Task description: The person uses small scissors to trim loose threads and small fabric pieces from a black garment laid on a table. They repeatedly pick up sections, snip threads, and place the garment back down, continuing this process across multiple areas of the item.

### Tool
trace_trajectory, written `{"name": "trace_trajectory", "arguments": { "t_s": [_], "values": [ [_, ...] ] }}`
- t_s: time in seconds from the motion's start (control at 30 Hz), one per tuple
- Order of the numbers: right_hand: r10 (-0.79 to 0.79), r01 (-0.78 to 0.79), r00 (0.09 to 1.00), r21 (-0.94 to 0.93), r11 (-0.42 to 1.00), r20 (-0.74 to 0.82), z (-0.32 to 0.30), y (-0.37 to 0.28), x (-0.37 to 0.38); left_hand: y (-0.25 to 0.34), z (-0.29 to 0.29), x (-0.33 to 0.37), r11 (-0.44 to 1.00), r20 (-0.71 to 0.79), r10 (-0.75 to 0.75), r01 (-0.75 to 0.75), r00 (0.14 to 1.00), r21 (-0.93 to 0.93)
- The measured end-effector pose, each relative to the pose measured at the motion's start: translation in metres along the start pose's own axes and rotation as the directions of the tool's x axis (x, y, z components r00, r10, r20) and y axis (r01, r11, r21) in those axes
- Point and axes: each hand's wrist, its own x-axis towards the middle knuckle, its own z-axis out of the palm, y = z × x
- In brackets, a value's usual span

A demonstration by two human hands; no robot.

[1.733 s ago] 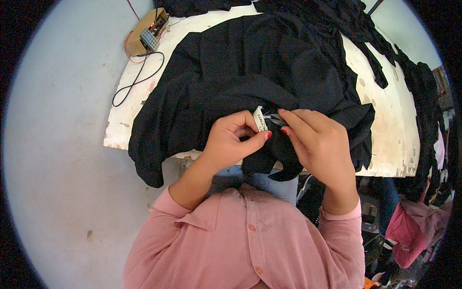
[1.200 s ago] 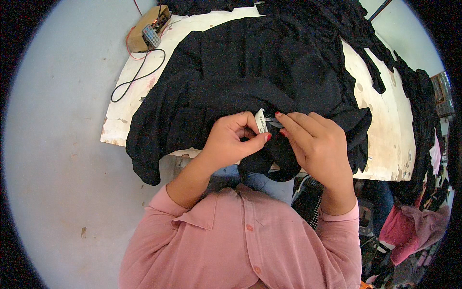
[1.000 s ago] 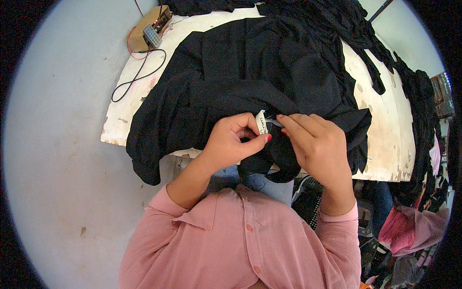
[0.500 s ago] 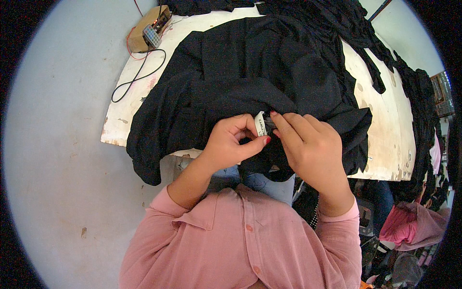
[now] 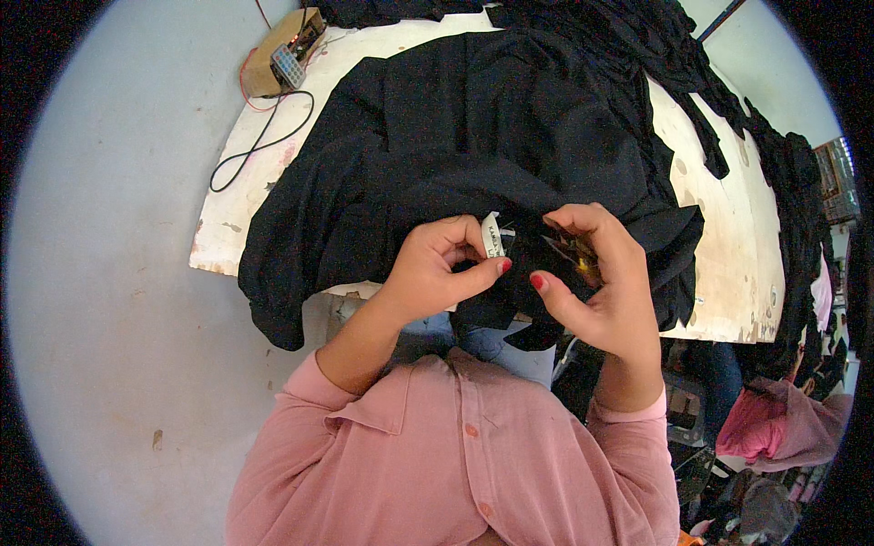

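Observation:
A large black cloth garment (image 5: 510,118) lies in loose folds before me, part of it hanging over the table's near edge. My left hand (image 5: 437,269) pinches a small white printed label (image 5: 492,237) on the garment between thumb and fingers. Beside it, to the right, my right hand (image 5: 612,280) is curled, its thumb and forefinger spread apart. Tucked in that hand is a small pair of thread snips (image 5: 577,252), thin and pointed with a yellow part; the fingers partly hide them. A gap separates the snips from the label.
The garment rests on a worn, pale wooden table (image 5: 728,246). At the far left stand a brown box (image 5: 264,73) with electronics, a grey remote (image 5: 289,67) and a looped black cable (image 5: 264,146). More black cloth (image 5: 601,27) covers the far and right sides. Pink cloth (image 5: 756,423) lies lower right.
My right hand has drawn back to the right from the label, and its thumb and forefinger have parted, exposing the snips. My left hand keeps its pinch in the same place.

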Motion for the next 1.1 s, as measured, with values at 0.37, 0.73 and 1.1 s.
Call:
{"name": "trace_trajectory", "arguments": {
  "t_s": [0.37,0.73,1.1],
  "values": [
    [-0.07,0.094,0.989,-0.193,0.977,0.131,0.021,0.011,0.011,-0.002,-0.002,-0.002,1.0,0.005,0.006,-0.006,1.0,-0.009],
    [-0.304,-0.064,0.804,0.584,0.809,0.511,-0.024,0.034,-0.004,0.002,-0.006,0.002,0.99,-0.001,-0.019,0.019,1.0,-0.136],
    [0.429,-0.408,0.902,0.435,0.803,0.054,0.013,0.044,-0.025,0.009,-0.005,0.008,0.987,-0.176,-0.114,0.092,0.978,-0.131]
  ]
}}
